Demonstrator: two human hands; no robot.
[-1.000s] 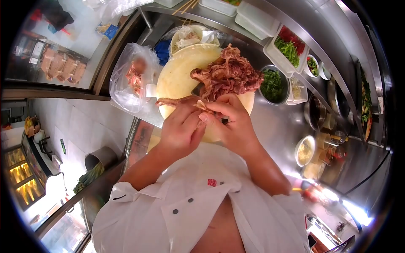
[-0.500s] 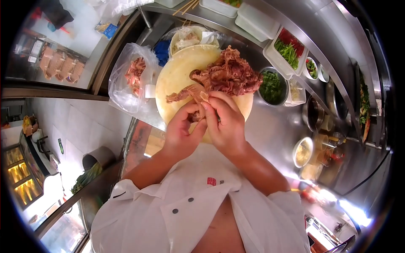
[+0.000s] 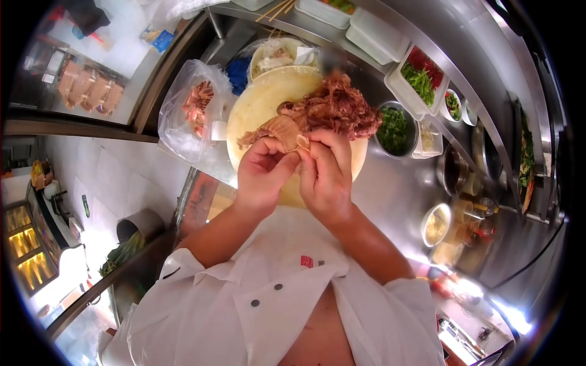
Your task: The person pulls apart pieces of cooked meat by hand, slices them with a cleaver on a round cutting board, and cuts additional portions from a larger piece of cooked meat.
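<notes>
Between my two hands is a ribbed, pale brown piece of meat (image 3: 278,130), held over the near part of a round yellowish chopping board (image 3: 250,100). The fingers of my left hand (image 3: 264,177) pinch its near edge. My right hand (image 3: 328,177) grips the same piece at a pale tip, close beside the left fingertips. A large heap of dark reddish cooked meat (image 3: 336,110) lies on the board's right side, just beyond my right hand. The underside of the held piece is hidden.
Left of the board sits a clear plastic bag (image 3: 198,113) with meat pieces. Behind it is a tub (image 3: 274,56) with scraps. A bowl of chopped greens (image 3: 394,127) stands at the right, below a shelf with vegetable containers (image 3: 418,82). A white bowl (image 3: 436,224) is farther right.
The held piece has turned and spread, showing more of its ribbed surface. My fingertips have shifted along it and drawn close together. The heap stays on the board.
</notes>
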